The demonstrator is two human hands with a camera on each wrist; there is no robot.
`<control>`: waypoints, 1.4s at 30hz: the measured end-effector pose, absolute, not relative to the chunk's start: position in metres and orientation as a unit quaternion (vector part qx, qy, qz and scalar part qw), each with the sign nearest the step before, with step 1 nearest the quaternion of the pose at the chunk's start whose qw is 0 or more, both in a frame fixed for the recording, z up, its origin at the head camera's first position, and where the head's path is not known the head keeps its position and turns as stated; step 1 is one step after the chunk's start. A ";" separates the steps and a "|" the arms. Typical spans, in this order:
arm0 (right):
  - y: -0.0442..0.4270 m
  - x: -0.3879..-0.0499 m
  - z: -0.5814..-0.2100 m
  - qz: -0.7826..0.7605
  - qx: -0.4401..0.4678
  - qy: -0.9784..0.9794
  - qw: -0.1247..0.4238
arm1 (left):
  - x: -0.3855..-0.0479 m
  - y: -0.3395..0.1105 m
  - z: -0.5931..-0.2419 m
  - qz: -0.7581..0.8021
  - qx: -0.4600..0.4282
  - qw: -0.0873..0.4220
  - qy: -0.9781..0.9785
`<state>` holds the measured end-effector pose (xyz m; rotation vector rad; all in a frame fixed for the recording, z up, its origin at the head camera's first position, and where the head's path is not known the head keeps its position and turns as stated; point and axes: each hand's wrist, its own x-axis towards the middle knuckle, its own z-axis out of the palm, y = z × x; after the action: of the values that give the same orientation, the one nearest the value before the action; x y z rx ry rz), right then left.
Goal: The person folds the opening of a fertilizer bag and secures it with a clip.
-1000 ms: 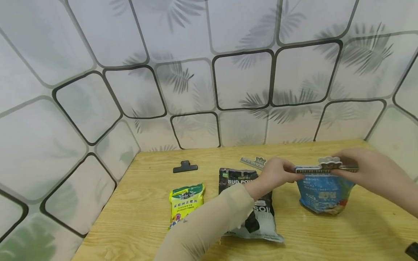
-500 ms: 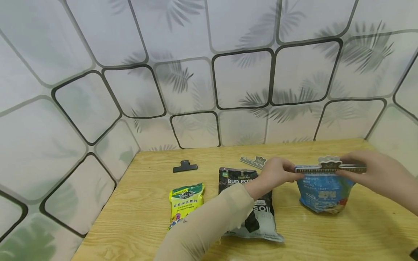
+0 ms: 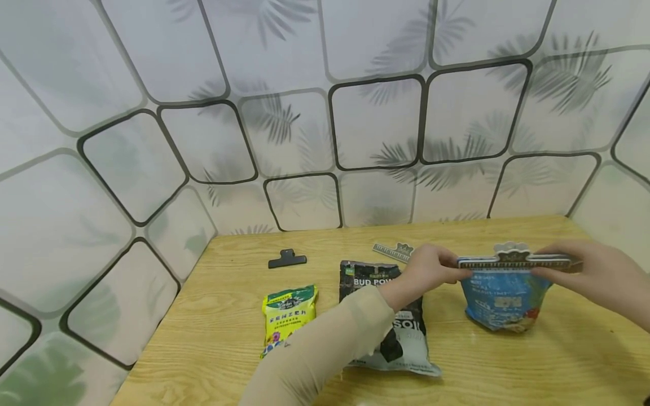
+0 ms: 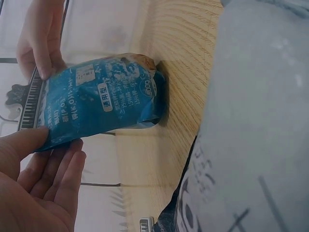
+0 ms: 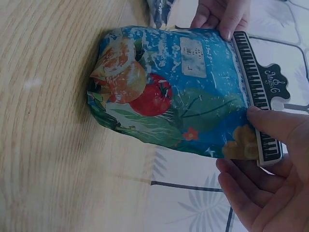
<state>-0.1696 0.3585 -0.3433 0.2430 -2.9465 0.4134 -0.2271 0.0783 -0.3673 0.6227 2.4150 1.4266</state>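
Note:
A blue bag [image 3: 503, 299] with printed vegetables [image 5: 152, 94] stands upright at the right of the table. Across its top edge sits a music clip [image 3: 515, 261] with a piano-key pattern. My left hand [image 3: 431, 269] pinches the bag's top left corner by the clip's end, thumb in front and fingers behind. On the other side my right hand [image 3: 584, 265] holds the right end of the clip and the bag's edge, its thumb [image 5: 277, 123] against the clip. The right fingers curl behind, partly hidden.
A black and grey soil bag [image 3: 406, 338] lies beside the left forearm, which covers part of it. Farther left are a yellow-green bag [image 3: 289, 310] and a black clip [image 3: 287, 259]. A second piano-key clip [image 3: 393, 251] lies behind the left hand. A patterned wall [image 3: 376, 124] borders the table.
My right hand has slid a little to the right along the clip, baring more of its right end. The left hand and the blue bag have hardly moved.

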 end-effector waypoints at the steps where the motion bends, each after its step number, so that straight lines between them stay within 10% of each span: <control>1: 0.360 -0.170 -0.344 0.139 0.079 -0.984 0.078 | -0.227 0.078 -0.367 0.494 0.213 0.135 0.832; 23: 0.384 -0.170 -0.366 0.202 0.039 -0.977 0.062 | -0.226 0.078 -0.369 0.517 0.212 0.143 0.817; 42: 0.388 -0.173 -0.373 0.328 0.004 -0.942 -0.071 | -0.224 0.078 -0.367 0.530 0.188 0.148 0.814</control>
<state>-0.1727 0.3878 -0.3726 0.0141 -3.1008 1.0798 -0.2245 0.0777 -0.3668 0.5405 2.3398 1.5245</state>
